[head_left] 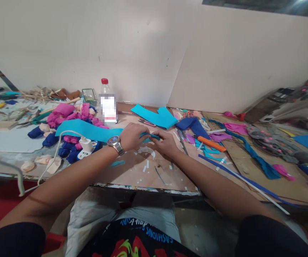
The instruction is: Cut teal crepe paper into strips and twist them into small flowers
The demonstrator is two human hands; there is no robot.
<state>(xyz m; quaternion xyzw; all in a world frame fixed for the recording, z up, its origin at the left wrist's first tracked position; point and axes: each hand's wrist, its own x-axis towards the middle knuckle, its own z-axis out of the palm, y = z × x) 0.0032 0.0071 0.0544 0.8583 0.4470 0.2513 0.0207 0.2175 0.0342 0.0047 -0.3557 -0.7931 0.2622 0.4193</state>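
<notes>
Both my hands meet over the middle of the table, fingers closed on a strip of turquoise fabric (100, 130). My left hand (133, 136), with a metal watch on its wrist, pinches the strip near its right end. The strip's long part runs out to the left across a pile of fabric pieces. My right hand (164, 142) grips the end, which looks folded or rolled narrow; the fingers partly hide it. Behind my hands lies another folded turquoise piece (159, 117), with pink-handled scissors (147, 122) beside it.
A red-capped bottle (105, 91) stands near the wall. Pink and navy fabric bundles (63, 112) heap at the left, around a white charger (86, 144) and its cable. An orange cutter (211, 144), a white stick (258, 189) and cloth strips lie at the right.
</notes>
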